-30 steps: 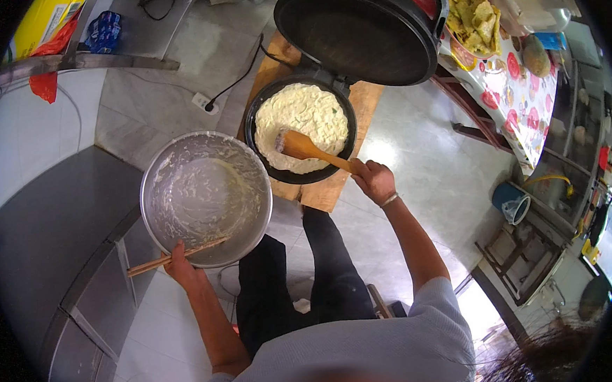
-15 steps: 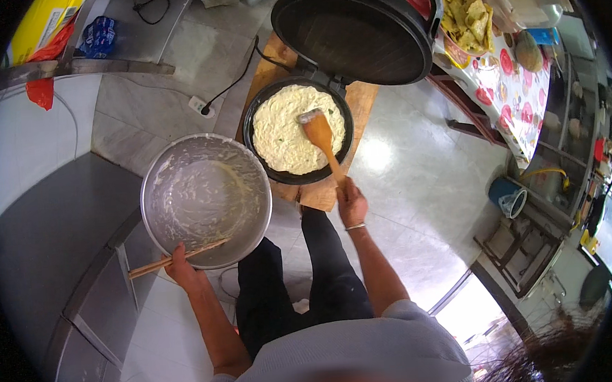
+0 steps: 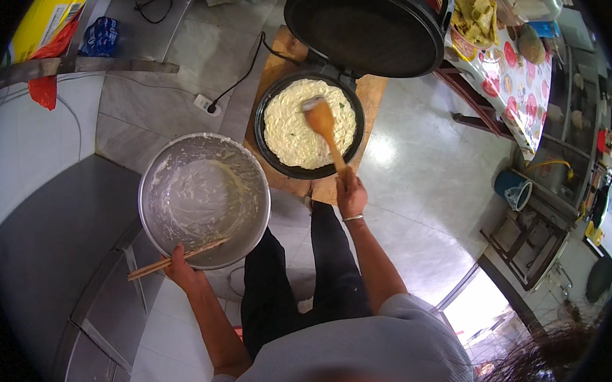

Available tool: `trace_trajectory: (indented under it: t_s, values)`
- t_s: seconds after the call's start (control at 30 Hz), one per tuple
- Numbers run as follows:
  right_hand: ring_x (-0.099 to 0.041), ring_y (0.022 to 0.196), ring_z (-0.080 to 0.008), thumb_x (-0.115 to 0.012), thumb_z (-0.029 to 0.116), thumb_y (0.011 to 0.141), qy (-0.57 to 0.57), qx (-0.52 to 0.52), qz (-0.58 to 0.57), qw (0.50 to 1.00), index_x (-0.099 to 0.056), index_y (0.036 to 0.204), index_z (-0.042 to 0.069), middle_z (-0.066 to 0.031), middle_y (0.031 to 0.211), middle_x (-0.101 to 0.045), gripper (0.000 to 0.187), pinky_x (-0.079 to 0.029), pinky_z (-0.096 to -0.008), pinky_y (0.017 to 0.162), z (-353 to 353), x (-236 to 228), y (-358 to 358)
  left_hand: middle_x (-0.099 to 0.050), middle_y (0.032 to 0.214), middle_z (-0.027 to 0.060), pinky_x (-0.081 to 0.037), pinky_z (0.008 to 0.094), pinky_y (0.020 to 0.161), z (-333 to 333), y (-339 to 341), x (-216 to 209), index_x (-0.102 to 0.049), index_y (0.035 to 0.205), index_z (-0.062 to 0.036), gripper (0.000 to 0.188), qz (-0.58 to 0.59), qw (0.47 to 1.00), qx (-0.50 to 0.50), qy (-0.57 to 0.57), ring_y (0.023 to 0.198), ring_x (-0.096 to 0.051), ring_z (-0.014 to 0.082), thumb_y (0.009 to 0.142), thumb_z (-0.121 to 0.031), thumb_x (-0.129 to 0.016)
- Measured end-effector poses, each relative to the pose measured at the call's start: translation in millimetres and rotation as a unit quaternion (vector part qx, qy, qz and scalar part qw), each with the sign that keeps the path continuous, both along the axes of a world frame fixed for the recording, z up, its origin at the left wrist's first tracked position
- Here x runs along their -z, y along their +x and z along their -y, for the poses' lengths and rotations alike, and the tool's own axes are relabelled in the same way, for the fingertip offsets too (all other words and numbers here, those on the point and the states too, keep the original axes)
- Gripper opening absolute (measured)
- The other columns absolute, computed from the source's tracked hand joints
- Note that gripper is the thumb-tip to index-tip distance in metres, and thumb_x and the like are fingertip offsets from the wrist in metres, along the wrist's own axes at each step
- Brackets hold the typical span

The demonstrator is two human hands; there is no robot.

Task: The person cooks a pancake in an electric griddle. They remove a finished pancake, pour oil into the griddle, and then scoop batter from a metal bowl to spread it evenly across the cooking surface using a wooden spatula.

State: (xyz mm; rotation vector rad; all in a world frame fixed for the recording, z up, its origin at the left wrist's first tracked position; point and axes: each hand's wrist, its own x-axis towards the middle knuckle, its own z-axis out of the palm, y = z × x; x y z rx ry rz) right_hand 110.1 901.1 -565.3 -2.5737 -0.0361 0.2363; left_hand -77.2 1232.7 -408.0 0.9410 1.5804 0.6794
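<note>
My right hand [image 3: 352, 195] is closed round the handle of a wooden spatula [image 3: 321, 118]. Its blade rests on pale, lumpy batter [image 3: 299, 132] with a few green bits, spread in the lower plate of a round black electric griddle [image 3: 270, 159]. The griddle's black lid [image 3: 366, 30] stands raised behind. At the left, my left hand [image 3: 180, 270] grips the near rim of a large metal bowl [image 3: 204, 187] smeared with batter residue. Wooden chopsticks [image 3: 149, 269] are held in the same hand and lie across the bowl's edge; its fingers are partly hidden.
A wooden board [image 3: 374, 106] bears the griddle. Its cord runs to a white power strip [image 3: 206, 102] on the floor. At the far right, a patterned table [image 3: 496, 95] carries a bowl of flat yellowish pieces [image 3: 474, 13]. A blue bin [image 3: 512, 189] stands at the right.
The spatula blade has shifted slightly left and up across the batter. The whole view has moved a little. My left hand still holds the bowl and chopsticks.
</note>
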Motion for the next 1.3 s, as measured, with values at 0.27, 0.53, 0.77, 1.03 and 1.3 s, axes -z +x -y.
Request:
trace_trajectory:
  t_s: [0.27,0.53,0.77,1.03,1.3]
  values:
    - [-0.062,0.069,-0.0334,-0.067,0.025,0.082,-0.032,-0.067,0.009,0.997,-0.056,0.123,0.016,-0.0134,0.081,-0.061,0.043,-0.049,-0.0426,0.056,5.9,7.1,-2.8,-0.058,0.110,0.0106,-0.047,0.0353,0.087,-8.8,-11.7,5.8,-0.054,0.119,0.0013,0.041,-0.001,1.000,0.019,0.004,0.098,-0.057,0.0222,0.078,0.001,-0.058]
    - [-0.062,0.071,-0.0349,-0.067,0.023,0.082,-0.011,-0.050,-0.013,0.999,-0.054,0.122,0.013,-0.0150,0.088,-0.063,0.043,-0.050,-0.0428,0.058,-28.6,14.7,-11.2,-0.057,0.110,0.0114,-0.047,0.0355,0.087,-4.3,4.3,-1.7,-0.051,0.119,0.0015,0.044,-0.007,1.000,-0.006,0.001,0.098,-0.057,0.0228,0.076,0.001,-0.059]
    - [-0.062,0.070,-0.0333,-0.067,0.024,0.082,-0.020,-0.032,0.023,0.999,-0.056,0.120,0.013,-0.0125,0.083,-0.063,0.040,-0.049,-0.0415,0.056,-26.1,9.9,24.0,-0.057,0.110,0.0124,-0.047,0.0349,0.088,-3.9,0.2,-1.2,-0.051,0.119,0.0016,0.045,0.002,1.000,0.013,0.006,0.098,-0.057,0.0235,0.075,0.001,-0.060]
    - [-0.062,0.071,-0.0325,-0.068,0.027,0.082,-0.009,-0.045,0.016,0.999,-0.057,0.119,0.013,-0.0117,0.082,-0.063,0.042,-0.050,-0.0415,0.057,-39.1,5.5,15.8,-0.057,0.110,0.0121,-0.046,0.0350,0.088,-2.5,0.8,0.8,-0.051,0.121,0.0013,0.047,-0.015,1.000,-0.007,0.009,0.098,-0.057,0.0232,0.075,0.001,-0.060]
    - [-0.062,0.070,-0.0328,-0.069,0.025,0.081,-0.003,-0.059,0.018,0.998,-0.058,0.117,0.013,-0.0108,0.081,-0.062,0.040,-0.049,-0.0425,0.057,-44.4,4.8,12.7,-0.057,0.110,0.0118,-0.047,0.0349,0.087,-1.2,4.7,-2.9,-0.053,0.117,0.0020,0.043,0.007,1.000,0.016,0.011,0.098,-0.057,0.0229,0.075,0.001,-0.061]
